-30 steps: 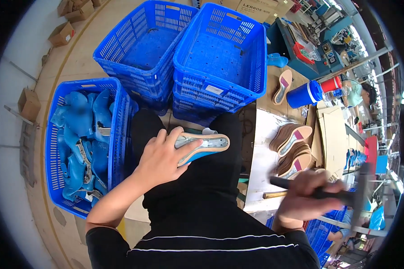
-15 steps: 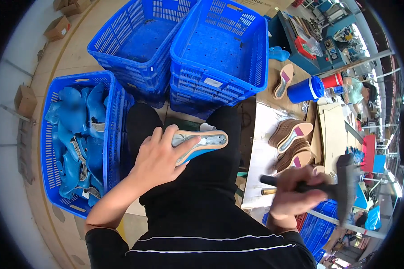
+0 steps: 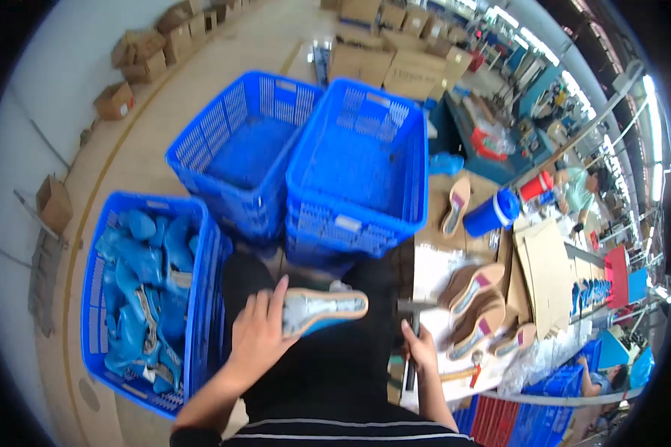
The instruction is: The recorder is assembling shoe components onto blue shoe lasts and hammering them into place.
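Observation:
A blue shoe last with a tan-edged insole lies sole up over my lap, its narrower end pointing right. My left hand grips it at the wide end, fingers along the near-left side. At the right, beside my thigh, my right hand is closed round the dark handle of a hammer. The hammer's head is at the upper end, close to the table's near edge and apart from the last. Stacked insoles lie on the table just right of it.
To my left a blue crate holds several blue shoe lasts. Two stacks of blue crates stand ahead. On the right-hand table are a blue jug, a single insole, cardboard sheets and a wooden-handled tool.
My right hand has brought the hammer from the far right down and inward, beside my thigh. The view has tilted up. My left thumb no longer lies across the insole.

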